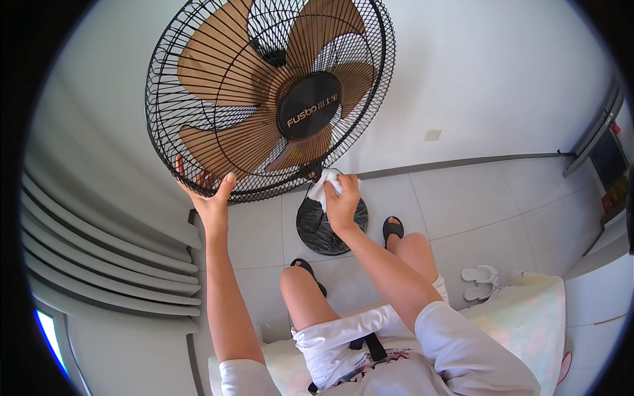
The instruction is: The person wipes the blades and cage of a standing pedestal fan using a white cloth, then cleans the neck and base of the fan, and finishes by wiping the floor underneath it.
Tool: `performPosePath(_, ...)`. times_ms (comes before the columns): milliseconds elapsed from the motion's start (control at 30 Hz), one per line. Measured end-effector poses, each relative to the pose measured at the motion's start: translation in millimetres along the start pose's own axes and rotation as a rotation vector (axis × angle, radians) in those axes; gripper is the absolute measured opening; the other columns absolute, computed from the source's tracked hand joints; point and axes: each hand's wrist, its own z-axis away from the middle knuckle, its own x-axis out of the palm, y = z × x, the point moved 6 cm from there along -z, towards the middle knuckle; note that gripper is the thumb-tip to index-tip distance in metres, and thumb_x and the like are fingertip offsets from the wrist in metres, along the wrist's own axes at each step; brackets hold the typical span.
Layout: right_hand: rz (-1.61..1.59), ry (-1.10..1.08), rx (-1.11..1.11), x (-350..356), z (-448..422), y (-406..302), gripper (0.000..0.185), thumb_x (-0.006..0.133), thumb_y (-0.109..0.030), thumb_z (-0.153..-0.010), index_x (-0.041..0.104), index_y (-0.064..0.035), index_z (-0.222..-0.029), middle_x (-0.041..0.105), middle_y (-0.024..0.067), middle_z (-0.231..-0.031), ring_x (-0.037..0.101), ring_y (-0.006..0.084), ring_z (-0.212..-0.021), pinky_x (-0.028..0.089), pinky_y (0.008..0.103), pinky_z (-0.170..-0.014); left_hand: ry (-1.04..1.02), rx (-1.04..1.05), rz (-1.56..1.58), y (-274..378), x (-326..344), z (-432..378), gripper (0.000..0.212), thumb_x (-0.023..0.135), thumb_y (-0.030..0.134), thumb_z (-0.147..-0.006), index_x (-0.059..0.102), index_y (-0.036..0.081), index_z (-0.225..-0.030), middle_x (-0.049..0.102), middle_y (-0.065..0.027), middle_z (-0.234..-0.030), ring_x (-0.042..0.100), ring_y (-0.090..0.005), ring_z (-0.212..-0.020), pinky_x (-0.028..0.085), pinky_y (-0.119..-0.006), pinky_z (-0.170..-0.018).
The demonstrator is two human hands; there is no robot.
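A pedestal fan with brown blades and a black wire guard [225, 94] fills the upper middle of the view, its head tilted. My left hand [210, 198] grips the lower left rim of the guard, thumb in front and fingers behind the wires. Bunched in my right hand [343, 203] is a white cloth [324, 188], pressed near the clip at the guard's bottom edge and the top of the stand. Below it, the round black fan base [327, 235] with a marbled pattern rests on the floor. The pole is mostly hidden by the cloth and hand.
Grey pleated curtains [109, 247] hang close on the left. A white wall with a socket plate [433, 135] stands behind the fan. White slippers [479, 282] lie on the tiled floor [465, 198] at right, beside a bed with a pastel floral cover [525, 317]. White drawers [597, 302] stand far right.
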Motion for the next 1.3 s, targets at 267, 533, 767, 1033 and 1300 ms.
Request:
performPosePath(267, -0.089, 0.046, -0.109, 11, -33, -32, 0.02, 0.065, 0.006, -0.071, 0.052, -0.0017, -0.084, 0.05, 0.0108, -0.083, 0.054, 0.0292, -0.069, 0.044, 0.0357, -0.062, 0.05, 0.039, -0.068, -4, -6, 1, 0.106, 0.083, 0.023, -0.068, 0.013, 0.008, -0.146, 0.032, -0.0127, -0.136, 0.036, -0.0241, -0.123, 0.034, -0.036, -0.102)
performPosePath(533, -0.043, -0.005, -0.006, 10, -10, 4, 0.018, 0.064, 0.006, -0.071, 0.052, -0.0003, -0.083, 0.051, 0.0119, -0.086, 0.054, 0.0296, -0.073, 0.044, 0.0363, -0.065, -0.023, 0.057, -0.031, -9, -3, -2, 0.101, 0.08, 0.023, -0.073, 0.013, 0.013, -0.147, 0.035, -0.0103, -0.133, 0.04, -0.021, -0.116, 0.039, -0.033, -0.094)
performPosePath(767, -0.164, 0.013, -0.079, 11, -30, -41, 0.018, 0.062, 0.008, -0.074, 0.05, -0.0003, -0.085, 0.048, 0.0087, -0.085, 0.049, 0.0225, -0.076, 0.042, 0.0303, -0.069, 0.007, -0.016, -0.01, -10, -5, 0, 0.105, 0.084, 0.022, -0.066, 0.016, 0.008, -0.145, 0.033, -0.0122, -0.135, 0.038, -0.024, -0.121, 0.035, -0.037, -0.102)
performPosePath(1033, -0.036, -0.115, -0.039, 21, -10, -2, 0.02, 0.064, 0.006, -0.072, 0.052, -0.0013, -0.085, 0.05, 0.0127, -0.084, 0.054, 0.031, -0.074, 0.044, 0.0356, -0.066, -0.003, 0.023, 0.012, -6, -2, -2, 0.105, 0.083, 0.023, -0.066, 0.015, 0.007, -0.145, 0.033, -0.0137, -0.134, 0.038, -0.0239, -0.12, 0.035, -0.038, -0.101)
performPosePath(1300, -0.188, 0.032, -0.024, -17, -33, -37, 0.028, 0.055, 0.005, -0.077, 0.051, -0.0016, -0.103, 0.044, 0.0104, -0.112, 0.046, 0.0235, -0.1, 0.038, 0.0335, -0.089, -0.036, 0.105, -0.079, -12, -7, -4, 0.094, 0.077, 0.02, -0.075, 0.016, 0.011, -0.147, 0.036, -0.0101, -0.132, 0.042, -0.021, -0.115, 0.043, -0.031, -0.09)
